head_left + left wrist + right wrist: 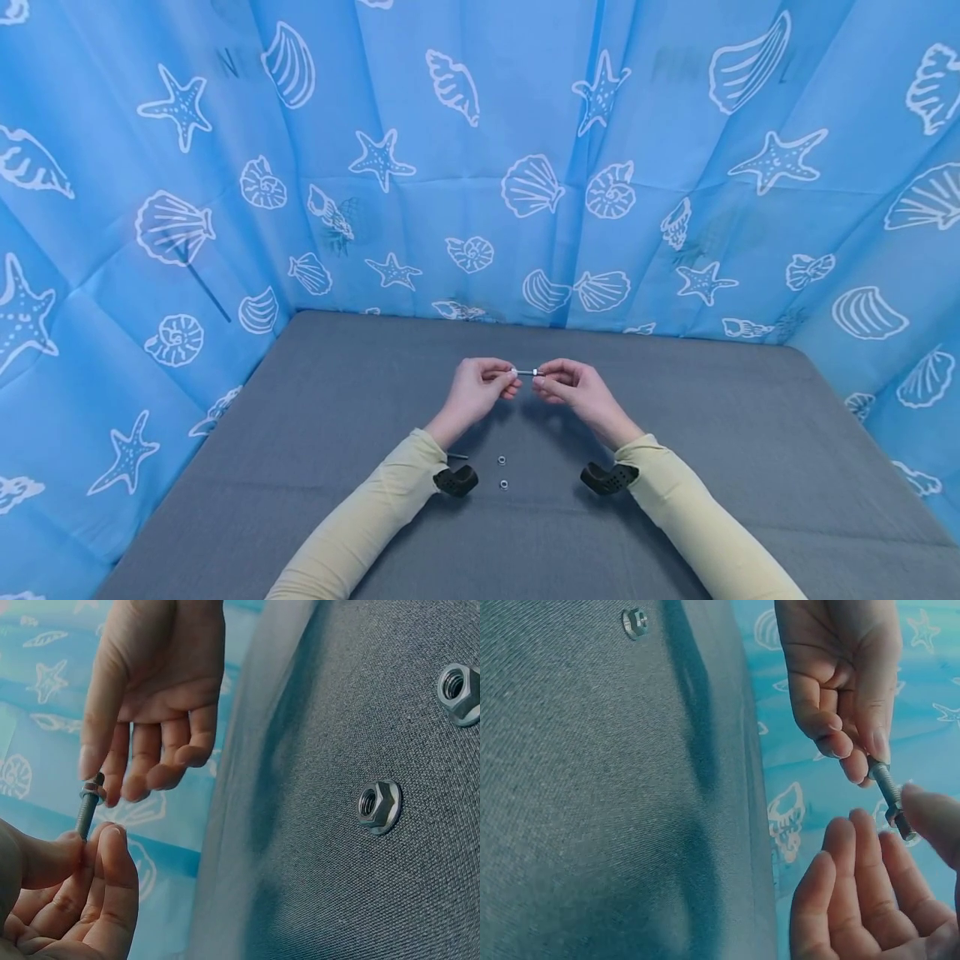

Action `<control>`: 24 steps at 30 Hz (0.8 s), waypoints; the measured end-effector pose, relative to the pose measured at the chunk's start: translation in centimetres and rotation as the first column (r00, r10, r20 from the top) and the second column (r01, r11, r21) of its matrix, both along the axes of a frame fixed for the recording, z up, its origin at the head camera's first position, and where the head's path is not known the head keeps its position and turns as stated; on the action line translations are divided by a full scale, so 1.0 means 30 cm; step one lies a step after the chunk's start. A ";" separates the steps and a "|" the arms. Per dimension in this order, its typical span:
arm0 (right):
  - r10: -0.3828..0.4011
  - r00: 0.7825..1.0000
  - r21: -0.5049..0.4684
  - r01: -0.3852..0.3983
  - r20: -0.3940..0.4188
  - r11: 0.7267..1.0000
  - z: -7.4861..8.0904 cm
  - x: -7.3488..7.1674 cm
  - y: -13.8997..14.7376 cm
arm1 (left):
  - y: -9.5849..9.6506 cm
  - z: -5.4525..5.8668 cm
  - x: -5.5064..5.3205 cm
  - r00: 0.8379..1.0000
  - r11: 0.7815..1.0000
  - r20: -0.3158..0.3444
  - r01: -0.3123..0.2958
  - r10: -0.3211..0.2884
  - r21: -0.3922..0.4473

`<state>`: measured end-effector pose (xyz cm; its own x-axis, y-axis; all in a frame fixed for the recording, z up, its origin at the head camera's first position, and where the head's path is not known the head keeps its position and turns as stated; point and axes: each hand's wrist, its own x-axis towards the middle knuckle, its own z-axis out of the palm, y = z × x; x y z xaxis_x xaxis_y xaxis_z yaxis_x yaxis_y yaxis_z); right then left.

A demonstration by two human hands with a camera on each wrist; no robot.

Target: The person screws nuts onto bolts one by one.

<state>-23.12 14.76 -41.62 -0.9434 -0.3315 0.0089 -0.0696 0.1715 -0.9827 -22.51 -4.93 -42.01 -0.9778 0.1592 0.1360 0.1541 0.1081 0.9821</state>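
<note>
With our left hand [478,390] pinching the bolt [85,816] above the gray table [360,375], and our right hand's [579,392] thumb and forefinger lightly gripping the nut [93,793] near its tip, we do best turning squarely, without tilt.

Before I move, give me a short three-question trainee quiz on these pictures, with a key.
1. How many loose nuts can be seen lying on the table?
2. True or false: a threaded-on nut sits on the held bolt.
3. Fill in: the bolt's end away from that nut is pinched by the person's ____.

Key: 1. Two. 2. True. 3. Left hand.
</note>
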 end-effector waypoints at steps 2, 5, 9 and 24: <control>0.008 1.000 -0.035 -0.009 -0.011 0.999 0.003 0.002 -0.001 | -0.001 0.001 0.000 1.000 1.000 0.003 -0.003 0.003 -0.002; 0.010 1.000 -0.065 -0.011 -0.018 0.998 0.010 0.003 -0.003 | -0.002 -0.002 -0.003 1.000 1.000 0.008 -0.009 0.009 -0.008; 0.000 1.000 -0.045 0.000 -0.006 0.999 0.017 0.003 -0.006 | -0.003 -0.003 -0.005 1.000 1.000 -0.002 -0.007 0.007 -0.009; 0.011 1.000 -0.055 -0.012 -0.023 0.998 0.003 -0.002 -0.005 | -0.004 -0.002 0.002 1.000 1.000 0.009 0.000 0.000 0.001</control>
